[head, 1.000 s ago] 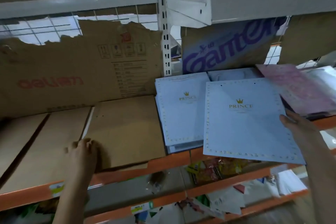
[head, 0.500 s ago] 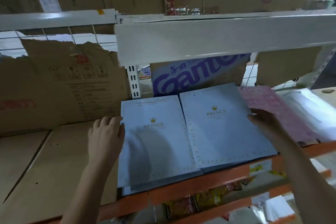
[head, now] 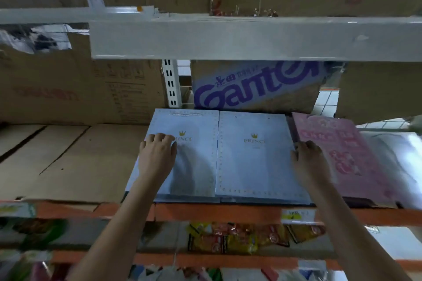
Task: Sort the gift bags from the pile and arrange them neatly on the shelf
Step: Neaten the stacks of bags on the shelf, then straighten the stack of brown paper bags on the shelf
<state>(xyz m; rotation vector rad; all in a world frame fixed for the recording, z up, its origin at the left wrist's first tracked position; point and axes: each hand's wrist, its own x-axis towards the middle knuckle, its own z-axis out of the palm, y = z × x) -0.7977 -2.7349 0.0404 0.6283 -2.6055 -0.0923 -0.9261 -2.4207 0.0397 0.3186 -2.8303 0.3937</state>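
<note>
On the orange-edged shelf [head: 228, 212], two stacks of pale blue gift bags marked PRINCE were laid flat side by side, edges touching. The left hand [head: 157, 155] was rested palm down on the left stack [head: 194, 166], its fingers straight and close together beside the crown print. The right hand [head: 307, 159] was placed at the right edge of the right stack [head: 253, 162], fingers bent against that edge; whether anything was pinched could not be told. A pink gift bag [head: 342, 155] was seen just beside it, and flattened cardboard [head: 68, 162] to the left
</note>
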